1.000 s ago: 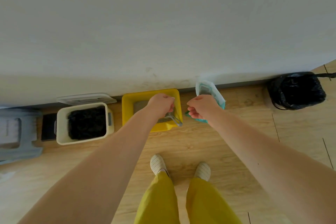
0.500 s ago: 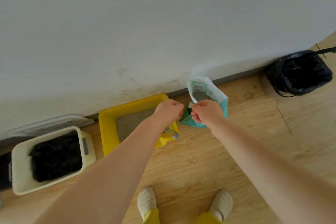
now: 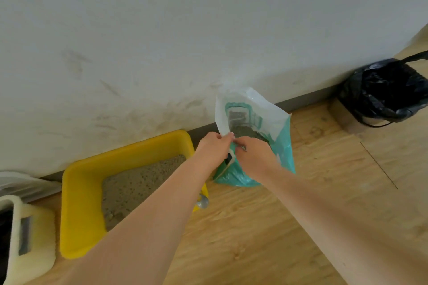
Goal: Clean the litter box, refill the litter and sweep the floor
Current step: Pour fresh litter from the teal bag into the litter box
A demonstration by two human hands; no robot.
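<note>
our fingers pinch the near rim of the open teal litter bag (image 3: 281, 146), left hand (image 3: 214, 148) and right hand (image 3: 253, 154) touching. it stands by the wall, just right of the yellow litter box (image 3: 78, 194). further right sits the black-lined bin (image 3: 384, 90).

Two bare forearms reach in from the lower edge of the view, uncovered along their whole visible length, with no sleeve on either. The left hand (image 3: 212, 149) and the right hand (image 3: 256, 154) are bare as well, without gloves; no ring, watch or bracelet shows on either wrist.
</note>
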